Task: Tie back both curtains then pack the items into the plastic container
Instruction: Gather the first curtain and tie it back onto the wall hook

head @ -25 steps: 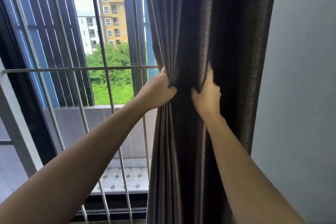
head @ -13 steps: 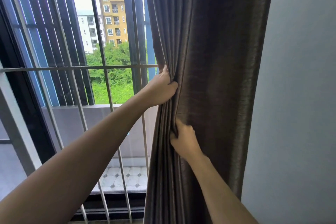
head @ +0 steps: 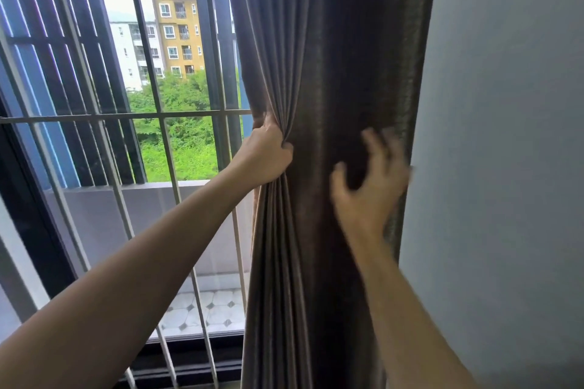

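A dark brown curtain (head: 325, 50) hangs bunched at the window's right side, against the grey wall. My left hand (head: 267, 156) is clenched on the curtain's left edge at mid height, pinching the pleats together. My right hand (head: 371, 181) is blurred, fingers spread, in front of the curtain's right part near the wall edge, holding nothing. No tie-back and no plastic container are in view.
A window with vertical and horizontal metal bars (head: 126, 115) fills the left. Beyond it lie a tiled balcony floor (head: 205, 313), a low parapet and buildings. A plain grey wall (head: 505, 167) stands to the right of the curtain.
My right hand let go of the pleats lower down and moved up and to the right, opening its fingers near the wall-side edge. My left hand kept its grip.
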A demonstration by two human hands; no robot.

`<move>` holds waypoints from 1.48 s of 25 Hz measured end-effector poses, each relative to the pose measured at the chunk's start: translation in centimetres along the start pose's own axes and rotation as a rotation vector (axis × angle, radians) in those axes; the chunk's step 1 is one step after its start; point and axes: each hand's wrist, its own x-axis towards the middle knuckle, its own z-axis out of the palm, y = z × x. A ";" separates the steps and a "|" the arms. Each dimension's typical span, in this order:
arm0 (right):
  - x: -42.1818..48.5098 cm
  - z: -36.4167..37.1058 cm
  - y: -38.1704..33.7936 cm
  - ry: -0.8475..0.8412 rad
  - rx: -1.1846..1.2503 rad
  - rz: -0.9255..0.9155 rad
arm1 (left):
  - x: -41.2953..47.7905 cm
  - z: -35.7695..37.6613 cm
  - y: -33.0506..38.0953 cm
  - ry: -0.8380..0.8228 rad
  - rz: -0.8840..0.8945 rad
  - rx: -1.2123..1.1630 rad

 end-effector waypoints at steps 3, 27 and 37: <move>5.9 -3.1 1.9 -0.051 0.222 0.310 | -0.5 -0.4 0.3 -0.059 0.046 -0.075; -5.2 1.5 3.0 -1.116 0.507 0.310 | 1.4 3.1 3.4 -0.056 0.076 -0.062; 1.9 3.5 4.4 -0.746 0.818 0.536 | -0.7 -0.7 0.8 -0.174 0.072 -0.413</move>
